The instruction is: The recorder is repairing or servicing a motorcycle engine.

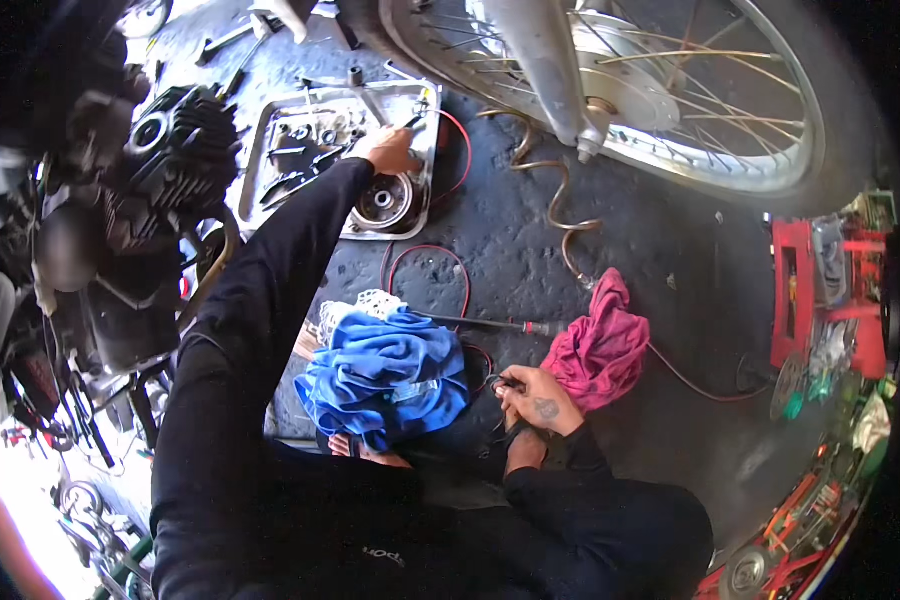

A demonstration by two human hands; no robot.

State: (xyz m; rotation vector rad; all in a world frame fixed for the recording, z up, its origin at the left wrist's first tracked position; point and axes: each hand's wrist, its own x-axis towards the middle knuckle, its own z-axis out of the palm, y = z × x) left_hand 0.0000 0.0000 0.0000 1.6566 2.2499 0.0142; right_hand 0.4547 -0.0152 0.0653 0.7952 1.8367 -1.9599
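Observation:
My left hand (390, 153) reaches far forward over a metal tray (253, 150), its fingers curled by a small dark piece near the end of a red wire (467, 150). What the fingers hold, if anything, is unclear. Just below that hand, a round drum-like metal part (384, 203) lies in the tray among several dark parts and tools. Close to my body, my right hand (542, 400) is closed at the fingertips around something small and dark, mostly hidden. It sits between a crumpled blue cloth (385, 365) and a pink cloth (605, 345).
A spoked wheel (710, 110) stands at the far right, an engine (170, 150) at the left. A coiled hose (555, 190) runs over the dark floor to the pink cloth. A thin rod (480, 322) lies between the cloths. Red racks (835, 290) with supplies stand right.

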